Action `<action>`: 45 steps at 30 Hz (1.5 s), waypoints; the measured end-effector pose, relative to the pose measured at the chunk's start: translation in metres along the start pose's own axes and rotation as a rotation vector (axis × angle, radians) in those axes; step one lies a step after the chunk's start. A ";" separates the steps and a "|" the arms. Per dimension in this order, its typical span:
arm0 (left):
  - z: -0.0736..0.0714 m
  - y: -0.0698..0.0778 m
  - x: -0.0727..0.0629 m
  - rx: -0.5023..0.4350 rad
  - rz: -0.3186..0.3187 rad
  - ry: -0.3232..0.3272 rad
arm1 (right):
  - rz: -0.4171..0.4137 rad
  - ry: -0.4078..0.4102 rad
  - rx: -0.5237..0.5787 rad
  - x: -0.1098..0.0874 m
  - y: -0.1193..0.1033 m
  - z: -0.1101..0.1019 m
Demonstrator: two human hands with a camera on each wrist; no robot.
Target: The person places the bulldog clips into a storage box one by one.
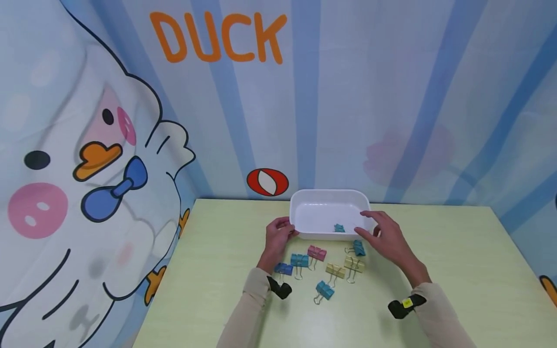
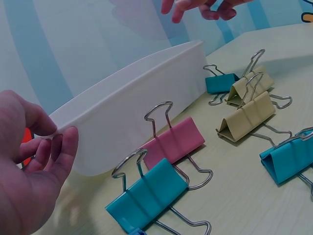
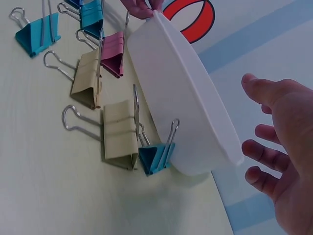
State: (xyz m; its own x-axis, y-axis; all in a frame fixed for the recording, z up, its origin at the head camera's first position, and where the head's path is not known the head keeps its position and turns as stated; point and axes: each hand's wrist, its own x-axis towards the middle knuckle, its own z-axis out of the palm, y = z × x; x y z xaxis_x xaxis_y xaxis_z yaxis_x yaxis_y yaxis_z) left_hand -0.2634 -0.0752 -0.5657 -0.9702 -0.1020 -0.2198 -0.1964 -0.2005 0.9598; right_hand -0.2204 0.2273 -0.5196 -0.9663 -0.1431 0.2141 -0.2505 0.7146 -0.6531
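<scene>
A white plastic tray stands at the back of the table with one teal binder clip inside. My left hand pinches its left front corner, thumb on the rim and fingers beneath it in the left wrist view. Beside the right end is my right hand, fingers spread and apart from the wall. In front of the tray lie a pink binder clip, a blue clip by my left wrist, two yellow clips and several teal clips, one close to the tray's right front.
The pale wooden table ends at the back against a blue striped cloth with a duck print. Most clips have their wire handles sticking out. Black wrist cameras sit on both sleeves.
</scene>
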 end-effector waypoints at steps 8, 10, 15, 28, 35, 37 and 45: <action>0.000 -0.001 -0.003 0.007 0.001 0.005 | -0.073 -0.073 0.039 -0.035 0.010 -0.001; 0.000 -0.001 -0.002 0.006 0.000 0.007 | -0.088 -0.103 0.056 -0.043 0.012 0.002; -0.002 -0.002 -0.001 0.010 0.002 0.014 | -0.101 -0.148 0.093 -0.057 0.019 0.012; -0.002 -0.003 -0.001 0.000 -0.001 -0.003 | -0.105 -0.143 0.102 -0.069 0.033 0.038; -0.002 -0.003 0.000 -0.007 0.013 -0.022 | -0.067 -0.160 0.074 -0.070 0.033 0.041; -0.002 -0.002 -0.001 -0.008 0.012 -0.027 | -0.066 -0.155 0.071 -0.070 0.033 0.041; -0.002 -0.003 -0.001 0.006 0.011 -0.021 | -0.031 -0.169 0.062 -0.068 0.035 0.042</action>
State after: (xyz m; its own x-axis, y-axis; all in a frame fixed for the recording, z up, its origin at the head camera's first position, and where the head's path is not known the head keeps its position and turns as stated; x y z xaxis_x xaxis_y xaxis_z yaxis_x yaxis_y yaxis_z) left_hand -0.2619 -0.0764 -0.5686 -0.9751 -0.0841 -0.2054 -0.1862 -0.1940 0.9632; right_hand -0.1659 0.2331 -0.5872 -0.9529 -0.2815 0.1132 -0.2787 0.6651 -0.6928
